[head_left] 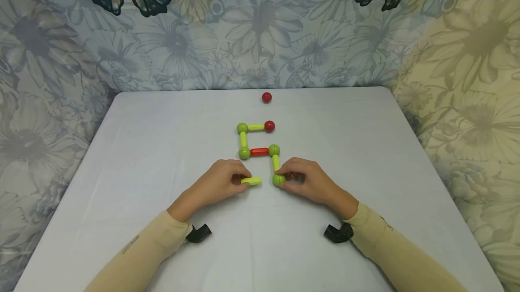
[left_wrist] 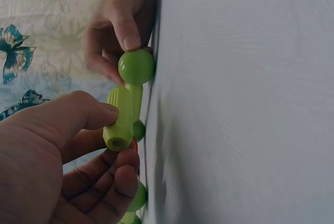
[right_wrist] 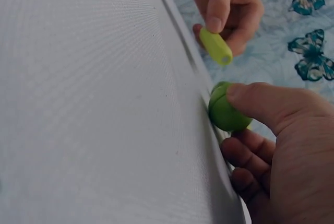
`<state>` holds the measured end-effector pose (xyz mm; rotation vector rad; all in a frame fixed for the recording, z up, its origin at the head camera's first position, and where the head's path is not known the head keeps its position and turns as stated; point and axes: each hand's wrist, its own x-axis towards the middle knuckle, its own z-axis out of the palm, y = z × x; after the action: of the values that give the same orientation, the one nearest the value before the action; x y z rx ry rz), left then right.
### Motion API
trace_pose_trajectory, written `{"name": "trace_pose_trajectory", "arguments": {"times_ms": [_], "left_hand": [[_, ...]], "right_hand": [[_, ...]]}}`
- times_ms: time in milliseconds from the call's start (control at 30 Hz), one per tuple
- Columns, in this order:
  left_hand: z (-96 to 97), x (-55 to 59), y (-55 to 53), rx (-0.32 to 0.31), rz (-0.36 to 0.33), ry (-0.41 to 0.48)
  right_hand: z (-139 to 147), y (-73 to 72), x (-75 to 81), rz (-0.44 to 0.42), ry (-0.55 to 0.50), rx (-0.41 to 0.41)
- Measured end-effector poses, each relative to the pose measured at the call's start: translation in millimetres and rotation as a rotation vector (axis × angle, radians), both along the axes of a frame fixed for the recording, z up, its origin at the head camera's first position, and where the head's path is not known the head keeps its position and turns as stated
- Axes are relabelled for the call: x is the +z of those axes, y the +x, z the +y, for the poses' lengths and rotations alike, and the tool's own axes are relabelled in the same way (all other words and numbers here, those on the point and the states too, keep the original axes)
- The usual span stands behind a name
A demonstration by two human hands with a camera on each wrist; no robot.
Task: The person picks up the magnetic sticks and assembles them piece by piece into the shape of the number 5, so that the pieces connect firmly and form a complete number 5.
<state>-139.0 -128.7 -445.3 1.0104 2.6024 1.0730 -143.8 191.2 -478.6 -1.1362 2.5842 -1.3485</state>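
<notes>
My left hand (head_left: 225,178) pinches a yellow-green stick (head_left: 252,181) between thumb and fingers; the left wrist view shows a small round inset in the end of this stick (left_wrist: 119,119). To its right, my right hand (head_left: 310,180) holds a green ball (head_left: 278,180) at the near end of a joined chain. From that ball a yellow-green stick (head_left: 276,163) runs back to another green ball (head_left: 274,150). A red stick (head_left: 259,151) links it leftward to a green ball (head_left: 244,153). A gap separates the held stick from the held ball.
Beyond, the chain continues through a green ball (head_left: 242,128) to a red ball (head_left: 269,126). A loose red ball (head_left: 266,97) lies near the far edge of the white table (head_left: 162,120). Patterned cloth (head_left: 260,25) stands behind. Black devices (head_left: 199,233) sit at both wrists.
</notes>
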Motion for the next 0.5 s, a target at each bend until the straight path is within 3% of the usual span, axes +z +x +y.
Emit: {"name": "trace_pose_trajectory", "arguments": {"times_ms": [500], "left_hand": [[21.3, -4.7, -9.2, -0.022, -0.028, -0.048]], "right_hand": [[1, -0.9, -3.4, 0.015, -0.024, 0.016]]}}
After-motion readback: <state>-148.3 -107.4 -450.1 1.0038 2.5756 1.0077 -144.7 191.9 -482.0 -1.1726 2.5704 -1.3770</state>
